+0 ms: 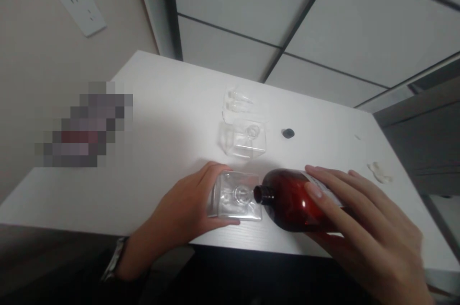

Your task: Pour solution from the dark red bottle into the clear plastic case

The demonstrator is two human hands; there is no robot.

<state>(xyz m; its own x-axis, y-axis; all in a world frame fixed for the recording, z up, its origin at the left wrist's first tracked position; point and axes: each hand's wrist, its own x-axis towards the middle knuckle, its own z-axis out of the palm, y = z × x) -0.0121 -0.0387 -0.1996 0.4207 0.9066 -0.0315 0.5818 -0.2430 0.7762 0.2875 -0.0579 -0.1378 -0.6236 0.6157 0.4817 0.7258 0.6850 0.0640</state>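
"How do the arms and hands stand on your screen?"

"I watch through the head camera. The right hand (362, 233) comes in from the lower right, with the fingers spread long and gripping a dark red plastic bottle (291, 202), which lies nearly on its side. The left hand (183, 204) comes from the lower left, and its fingers and thumb close around a clear square bottle (233, 195)."

"Where are the two bottles, one to the other?"

"Both are held just above the near edge of the table, I think. The black threaded neck (263, 194) of the red bottle touches the clear bottle near its round mouth, but I cannot tell if it goes inside. The red plastic is glossy, and a pale label (323, 189) sits under the right fingers."

"And around them?"

"The white table (154, 103) stands against a beige wall (43, 55) with a white socket (79, 7). Grey panels (287, 22) with dark seams fill the top. On the table, a pixelated patch (84, 125) hides something. Beyond the hands lie a second clear square bottle (244, 139), a smaller clear piece (235, 103), a dark round cap (288, 133) and a crumpled white scrap (379, 172). A metal band (115, 258) circles the left wrist."
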